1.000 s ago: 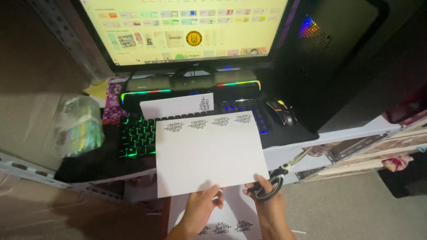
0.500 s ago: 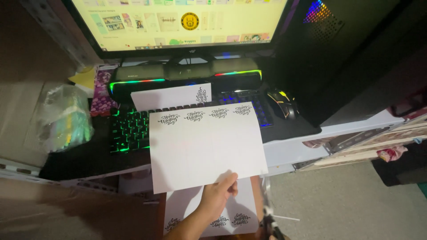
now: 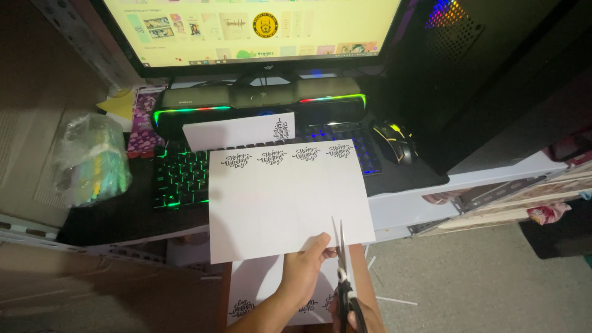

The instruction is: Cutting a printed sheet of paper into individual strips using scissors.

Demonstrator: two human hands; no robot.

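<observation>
White printed paper sheet (image 3: 287,200), four black script designs along its top edge, held flat above a backlit keyboard (image 3: 185,176) glowing green. Left hand (image 3: 306,268) pinches the sheet's lower edge. Right hand (image 3: 361,317) grips black-handled scissors (image 3: 343,271), blades upright and entering the lower edge. Second white printed sheet (image 3: 240,131) lies on the keyboard behind. Lit monitor (image 3: 259,28), soundbar (image 3: 259,98), mouse (image 3: 394,140), plastic-wrapped bundle (image 3: 92,160) at left.

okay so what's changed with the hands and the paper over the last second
The right hand dropped out of view, then returned with the scissors, blades now entering the white sheet's bottom edge. The left hand kept its grip there. Keyboard and monitor stayed put.
</observation>
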